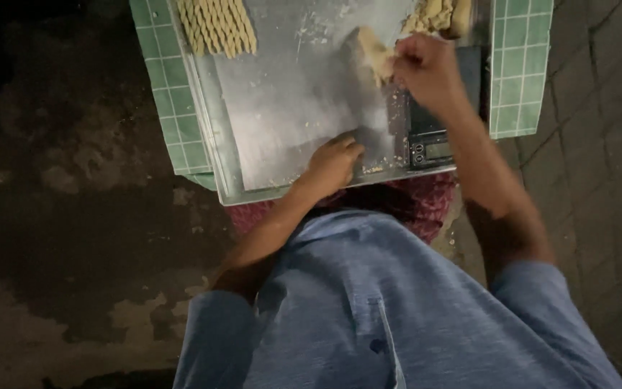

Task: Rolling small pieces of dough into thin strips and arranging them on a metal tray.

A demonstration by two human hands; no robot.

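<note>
- At the top centre of the frame, a flat metal tray (289,108) lay on a counter of small green tiles (163,94) with pale grout; its dull grey surface was dusted with flour and crumbs.
- The right hand (426,72), upper right of centre, was closed in a pinch on a soft, pale yellow lump of dough (374,52) over the tray.
- The left hand (334,162), at the tray's near edge, rested palm down with fingers curled loosely, gripping nothing I could make out.
- At the upper left, a row of twisted dough ropes (217,25) lay side by side, ridged and tan.
- More rough dough (433,14) sat at the top edge, just beyond the right hand.
- A small dark scale (430,140) with a display stood under the right wrist, partly hidden by it.
- A blue knit shirt (368,310) filled the lower frame; a red patterned cloth (419,202) showed below the tray.
</note>
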